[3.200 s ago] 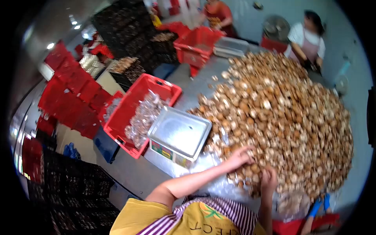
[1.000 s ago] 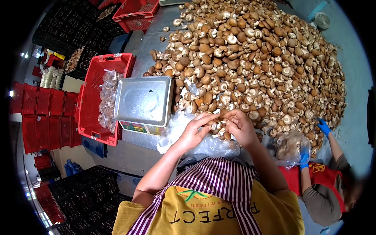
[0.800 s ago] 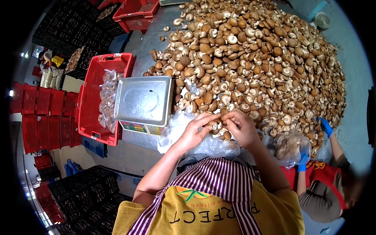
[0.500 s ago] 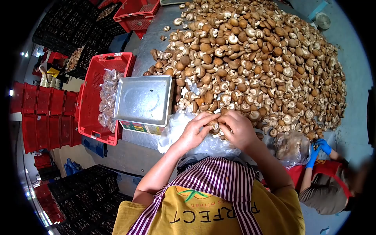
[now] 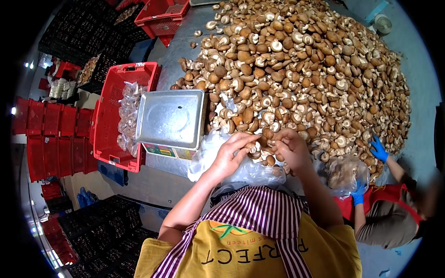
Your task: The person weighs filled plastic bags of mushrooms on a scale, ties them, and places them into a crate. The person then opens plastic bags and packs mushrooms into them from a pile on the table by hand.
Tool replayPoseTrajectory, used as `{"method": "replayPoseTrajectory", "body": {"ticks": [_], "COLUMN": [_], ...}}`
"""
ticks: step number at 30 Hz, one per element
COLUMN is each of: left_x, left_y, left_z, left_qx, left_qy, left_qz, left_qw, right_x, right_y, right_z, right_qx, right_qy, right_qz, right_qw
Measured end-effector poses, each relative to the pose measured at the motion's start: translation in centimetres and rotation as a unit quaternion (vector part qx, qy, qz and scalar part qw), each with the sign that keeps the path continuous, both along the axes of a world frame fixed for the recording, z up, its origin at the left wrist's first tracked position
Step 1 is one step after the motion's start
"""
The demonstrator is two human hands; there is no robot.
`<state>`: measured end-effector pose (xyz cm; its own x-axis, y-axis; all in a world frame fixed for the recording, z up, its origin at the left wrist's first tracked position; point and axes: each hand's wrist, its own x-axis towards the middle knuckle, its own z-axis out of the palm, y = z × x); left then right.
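My left hand [image 5: 232, 152] is closed, its thumb and fingers pinching a shiitake mushroom [image 5: 253, 148] with a pale underside. A little to the right, my right hand [image 5: 293, 150] has its fingers bent together; whatever is between them is hidden. Both hands are at the near edge of a large heap of brown-capped shiitake mushrooms [image 5: 296, 74]. Beneath them lies a clear plastic bag [image 5: 255, 172], and several mushrooms show between the hands, above the bag.
A metal-topped scale [image 5: 170, 116] stands left of my hands. Beside it, a red crate [image 5: 105, 111] holds bagged mushrooms [image 5: 130, 113]. To the right, a co-worker's blue-gloved hand [image 5: 379, 150] reaches to the heap; the other holds a filled bag [image 5: 344, 173].
My right hand has moved right, away from my left hand, which stays nearly in place. The co-worker's gloved hands have separated, one reaching up to the heap.
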<state>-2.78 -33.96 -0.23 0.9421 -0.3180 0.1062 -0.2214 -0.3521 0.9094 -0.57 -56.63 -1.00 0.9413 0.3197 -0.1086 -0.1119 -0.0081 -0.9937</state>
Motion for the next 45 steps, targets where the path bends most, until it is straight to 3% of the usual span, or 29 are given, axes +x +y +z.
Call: {"method": "replayPoseTrajectory", "body": {"ticks": [1,3,6,7,9,13,15,16,18,21,23,25,27,29,31,35,37,38,40,43,45], "left_x": [0.1,0.3,1.7,2.3,4.8,7.3,6.5,5.6,2.8,-1.1,-3.3,-4.7,-5.1,-5.2,-5.0,-4.6,-4.3,-4.1,-3.7,-3.2,-2.7], "left_y": [0.1,0.1,-0.5,-0.8,-2.6,-4.3,-3.6,-3.2,-2.6,-1.9,-1.5,-1.1,-1.0,-0.7,0.0,2.4,3.3,3.4,3.0,-0.3,-2.3], "left_z": [-0.3,-1.0,-2.5,-2.5,-3.1,-2.0,-3.1,-4.3,-4.7,-6.7,-6.7,-7.4,-7.6,-7.6,-8.0,-10.3,-10.6,-10.1,-8.8,-4.6,-3.5], "left_qx": [-0.016,-0.033,-0.065,-0.028,-0.19,-0.182,-0.04,-0.04,0.034,0.072,0.125,0.142,0.158,0.155,0.152,0.137,0.118,0.095,0.041,-0.066,-0.047], "left_qy": [0.003,0.007,0.1,0.121,0.151,0.107,0.001,0.024,0.058,0.094,0.085,0.074,0.059,0.073,0.057,0.081,0.098,0.111,0.149,0.122,0.11], "left_qz": [0.005,0.005,0.034,0.034,0.046,0.063,0.024,0.003,-0.003,-0.028,-0.042,-0.048,-0.054,-0.015,0.01,0.069,0.085,0.098,0.118,0.069,0.01], "left_qw": [1.0,0.999,0.992,0.992,0.969,0.976,0.999,0.999,0.998,0.993,0.988,0.986,0.984,0.985,0.987,0.985,0.985,0.984,0.981,0.988,0.993], "right_x": [-0.3,-1.4,-4.0,-5.2,-8.4,-18.5,-23.6,-28.2,-35.6,-38.1,-35.5,-29.1,-21.6,-17.9,-13.7,-12.2,-10.6,-9.9,-9.0,-7.5,-6.9], "right_y": [-0.6,-1.8,-4.9,-6.3,-9.3,-17.2,-19.2,-22.8,-26.1,-25.6,-23.4,-19.0,-14.3,-11.0,-7.1,-3.9,-3.4,-3.6,-4.0,-3.3,-2.6], "right_z": [-0.1,0.3,-0.9,-2.4,-6.0,-12.5,-12.7,-16.7,-21.3,-21.2,-20.4,-17.8,-13.8,-14.6,-11.8,-12.9,-10.8,-9.5,-7.5,-2.0,-0.5], "right_qx": [0.066,0.051,0.008,0.006,-0.024,-0.371,-0.387,-0.504,-0.601,-0.563,-0.526,-0.507,-0.437,-0.329,-0.231,-0.185,-0.065,0.01,0.019,0.026,0.053], "right_qy": [0.035,0.038,0.117,0.118,0.145,0.032,0.168,0.159,0.148,0.239,0.044,-0.034,0.064,0.115,0.243,0.205,0.152,0.179,0.142,0.115,0.103], "right_qz": [-0.004,-0.033,-0.109,-0.117,-0.148,-0.116,-0.117,0.021,0.158,0.002,-0.051,-0.137,-0.163,-0.18,-0.13,-0.108,-0.15,-0.171,-0.184,-0.194,-0.199], "right_qw": [0.997,0.997,0.987,0.986,0.978,0.921,0.899,0.849,0.77,0.791,0.848,0.85,0.882,0.92,0.933,0.955,0.975,0.969,0.972,0.974,0.973]}}
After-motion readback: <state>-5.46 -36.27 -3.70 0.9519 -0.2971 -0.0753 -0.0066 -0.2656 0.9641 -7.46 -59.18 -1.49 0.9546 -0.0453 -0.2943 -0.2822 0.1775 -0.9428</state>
